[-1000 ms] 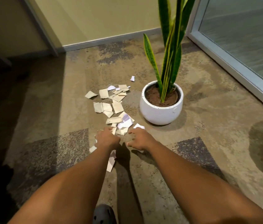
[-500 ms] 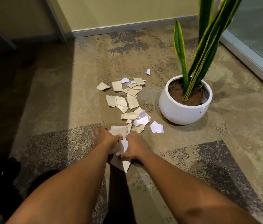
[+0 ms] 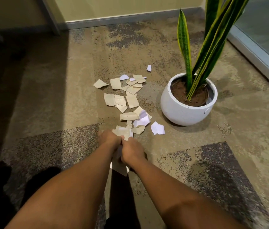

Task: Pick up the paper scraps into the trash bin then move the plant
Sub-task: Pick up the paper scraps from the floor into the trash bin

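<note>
Several torn paper scraps (image 3: 127,98), beige and white, lie scattered on the carpet in a strip running away from me. My left hand (image 3: 109,139) and my right hand (image 3: 131,151) are pressed together at the near end of the strip, gripping a bunch of scraps (image 3: 119,167) between them; beige pieces stick out above and below the hands. To the right stands a snake plant (image 3: 201,52) in a round white pot (image 3: 180,111). No trash bin is in view.
A wall with a grey skirting board (image 3: 130,17) runs along the back. A glass door frame (image 3: 259,58) borders the right side. Dark shadowed furniture fills the left. My dark trouser legs (image 3: 120,204) show between my forearms.
My hands have closed together and gathered the nearest scraps into a bunch. The view has shifted left, so the plant now sits further right.
</note>
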Available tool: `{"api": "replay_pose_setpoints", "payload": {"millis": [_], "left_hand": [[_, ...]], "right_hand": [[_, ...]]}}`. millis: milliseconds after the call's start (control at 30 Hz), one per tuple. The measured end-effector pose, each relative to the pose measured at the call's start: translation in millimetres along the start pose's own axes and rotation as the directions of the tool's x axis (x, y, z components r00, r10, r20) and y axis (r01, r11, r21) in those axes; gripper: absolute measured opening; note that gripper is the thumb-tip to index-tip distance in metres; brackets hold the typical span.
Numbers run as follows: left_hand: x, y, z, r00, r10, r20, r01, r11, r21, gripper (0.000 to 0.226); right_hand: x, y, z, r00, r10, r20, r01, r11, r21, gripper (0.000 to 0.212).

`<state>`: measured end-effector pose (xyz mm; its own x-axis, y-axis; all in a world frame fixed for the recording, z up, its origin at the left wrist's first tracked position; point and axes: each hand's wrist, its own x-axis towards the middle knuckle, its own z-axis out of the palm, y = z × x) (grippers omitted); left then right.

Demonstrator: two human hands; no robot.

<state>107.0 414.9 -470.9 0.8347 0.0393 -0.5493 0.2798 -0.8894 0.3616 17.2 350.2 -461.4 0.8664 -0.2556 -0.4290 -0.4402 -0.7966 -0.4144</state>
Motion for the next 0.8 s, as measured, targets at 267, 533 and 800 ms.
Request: {"api": "replay_pose_setpoints", "payload": {"millis": [267,533,800], "left_hand": [[-4.3,-2.2,-3.5,0.999,0.028,0.045,-0.024,0.996,-0.082,0.045],[-4.3,2.6,7.5,0.983,0.029,0.184,0.062,0.88,-0.47,0.032],[-16.1,11.8,12.8,0.967,0.235,0.095,-0.178,0.896,-0.407,0.045]], "right_hand": [[1.5,2.0,-8.1,0.986,0.166,0.025,-0.167,0.959,0.231,0.023],[18.9,41.5,-34.9,0.925,0.344,-0.161,-0.265,0.888,0.376,0.026],[25.2,60.8,-42.4,0.834,0.406,-0.373,-0.331,0.91,0.25,0.05]]}}
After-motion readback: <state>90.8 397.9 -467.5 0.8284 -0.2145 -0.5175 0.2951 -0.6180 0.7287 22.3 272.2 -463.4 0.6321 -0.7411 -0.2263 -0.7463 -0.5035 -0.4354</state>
